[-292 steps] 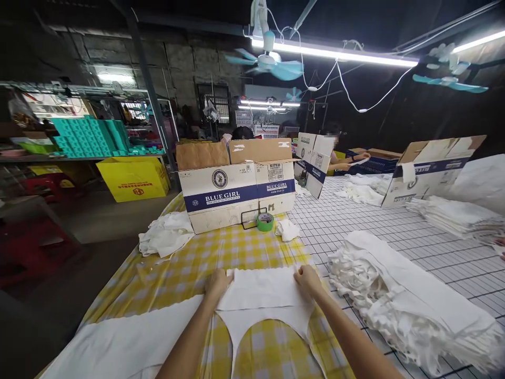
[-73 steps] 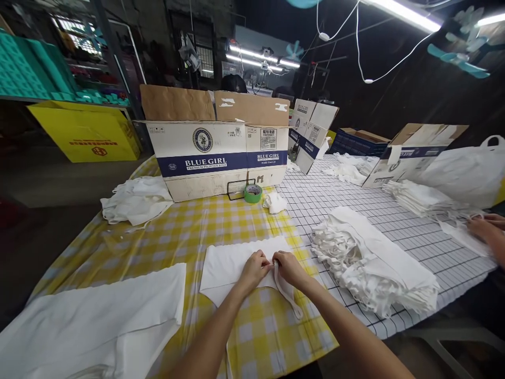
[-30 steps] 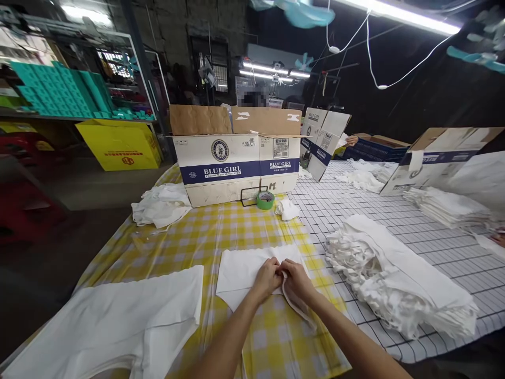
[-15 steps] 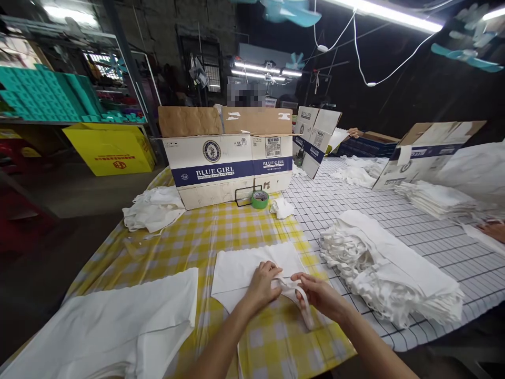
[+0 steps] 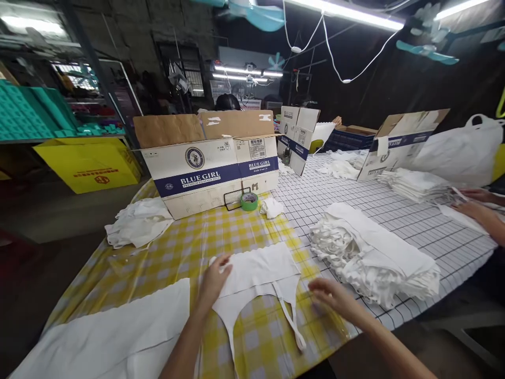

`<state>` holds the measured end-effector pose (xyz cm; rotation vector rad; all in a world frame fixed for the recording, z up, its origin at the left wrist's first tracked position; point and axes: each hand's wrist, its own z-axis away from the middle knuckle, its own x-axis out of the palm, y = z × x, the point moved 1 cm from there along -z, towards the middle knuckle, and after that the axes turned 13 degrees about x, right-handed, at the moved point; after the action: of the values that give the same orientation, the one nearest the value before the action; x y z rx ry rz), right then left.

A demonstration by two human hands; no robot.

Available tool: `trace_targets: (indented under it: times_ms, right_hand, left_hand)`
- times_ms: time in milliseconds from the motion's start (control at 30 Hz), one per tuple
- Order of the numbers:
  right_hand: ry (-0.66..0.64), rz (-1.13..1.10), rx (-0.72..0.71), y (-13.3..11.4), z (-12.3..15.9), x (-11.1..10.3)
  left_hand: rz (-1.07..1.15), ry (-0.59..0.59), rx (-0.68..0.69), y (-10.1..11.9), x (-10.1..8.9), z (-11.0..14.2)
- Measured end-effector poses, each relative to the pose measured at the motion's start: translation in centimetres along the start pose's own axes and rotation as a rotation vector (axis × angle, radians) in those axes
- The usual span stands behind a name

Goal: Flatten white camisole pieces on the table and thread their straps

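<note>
A white strappy top (image 5: 252, 271) lies flat on the yellow checked cloth in front of me, its straps pointing toward me. The right strap (image 5: 292, 326) hangs down as a loop. My left hand (image 5: 213, 281) is at the top's left edge, fingers apart and seemingly touching the fabric. Off to the right of the garment, my right hand (image 5: 335, 300) hovers with its fingers stretched out and nothing in them; it is slightly blurred. Left of my left arm lies more white fabric (image 5: 118, 337), spread in a flat pile.
A thick stack of white garments (image 5: 374, 258) lies on the right. Behind stand a BLUE GIRL carton (image 5: 209, 176), green tape (image 5: 249, 201) and a crumpled white cloth (image 5: 271, 207). White pieces (image 5: 138, 223) lie far left. Another person's hands (image 5: 473, 208) handle white fabric at the right edge.
My hands have let go of the strap near the middle and moved apart, left hand to the top's left edge, right hand outward. The strap now lies down on the cloth.
</note>
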<state>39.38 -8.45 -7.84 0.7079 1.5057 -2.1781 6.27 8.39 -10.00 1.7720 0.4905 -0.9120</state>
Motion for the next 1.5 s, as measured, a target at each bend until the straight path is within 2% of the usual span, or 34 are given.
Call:
trace_targets:
  times_ms: [67,200,267,367,467,633,867,967,1133,1233,1300,1400,1500]
  right_hand:
    - [0.187,0.082,0.099,-0.1,-4.5,-0.2]
    - [0.350,0.130,0.184,-1.6,-12.2,1.0]
    - [0.394,0.157,0.210,-2.5,-14.2,2.3]
    - [0.414,0.188,0.193,-3.2,-15.4,4.0]
    - [0.442,0.205,0.181,-3.1,-15.3,4.9]
    - [0.466,0.234,0.162,-2.8,-15.0,5.3]
    - [0.500,0.250,0.099,-2.8,-16.4,3.8]
    - [0.517,0.314,0.083,-2.7,-16.6,3.3]
    - [0.554,0.423,-0.025,-2.7,-15.2,4.2]
    - [0.466,0.505,-0.180,-2.5,-13.9,5.1]
    - [0.377,0.519,-0.210,-2.4,-13.1,5.2]
    - [0.339,0.466,-0.121,-2.5,-11.2,4.6]
    - [0.320,0.437,-0.091,-3.3,-6.7,4.7]
  left_hand:
    - [-0.165,0.093,-0.137,-1.5,-1.5,-0.6]
    - [-0.328,0.085,-0.308,-3.3,-2.2,-0.5]
    - [-0.341,0.034,-0.334,-3.8,-2.1,-0.5]
    - [-0.322,-0.033,-0.334,-4.3,-2.1,-0.8]
    - [-0.307,-0.049,-0.325,-4.6,-2.1,-0.8]
    - [-0.313,0.001,-0.270,-4.5,-1.8,-0.5]
    - [-0.335,0.114,-0.171,-3.5,-0.5,-0.7]
    - [-0.359,0.129,-0.130,-2.7,0.2,-1.0]
    - [-0.425,0.158,-0.048,-1.7,1.2,0.0]
    - [-0.451,0.063,0.168,-1.8,2.0,1.3]
    - [-0.446,-0.026,0.244,-2.2,2.4,2.2]
    - [-0.433,-0.086,0.158,-2.7,2.3,3.4]
    - [-0.440,-0.122,0.074,-2.2,1.9,4.6]
